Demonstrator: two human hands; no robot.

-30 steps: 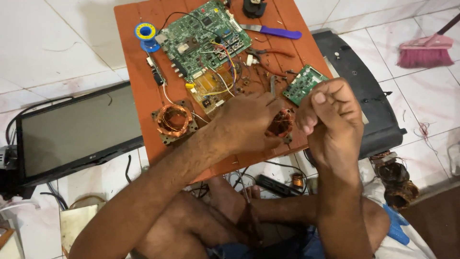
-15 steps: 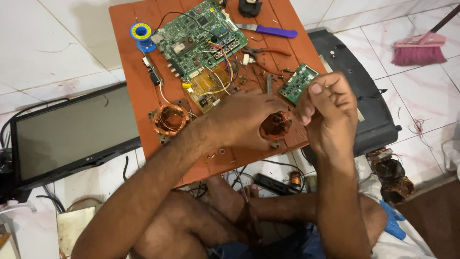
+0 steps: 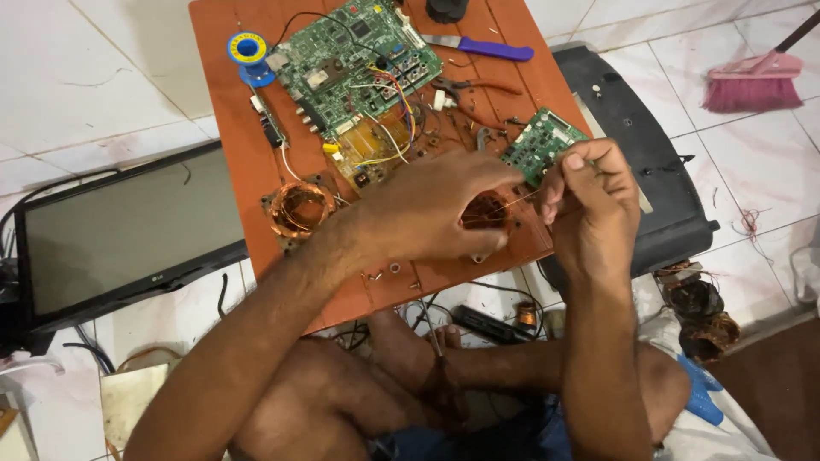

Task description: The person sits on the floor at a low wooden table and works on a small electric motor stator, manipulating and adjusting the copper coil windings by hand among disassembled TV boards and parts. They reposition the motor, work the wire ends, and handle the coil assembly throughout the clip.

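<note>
Copper coil sits cupped in my left hand, fingers curled around its outer edge so the winding shows through the gap between thumb and fingers. I'm holding it just above the near edge of the orange board I use as a bench. My right hand is just beside it, thumb and forefinger pinched together on a thin strand of wire that runs straight from the coil across to my fingertips, pulled fairly taut. So the coil is in the left, the loose end is in the right, and the two hands are nearly touching.

Rest of the bench (it's a mess, I know): a second copper coil lies flat on the board to the left of my left hand, not touching it. The big green circuit board is at the far end with coloured wires trailing off it, and a small green board sits right behind my right knuckles. A blue solder spool is at the far left corner, and a purple-handled tool is up top. A flat screen lies on the tiles to my left, and a black back cover lies on my right.
</note>
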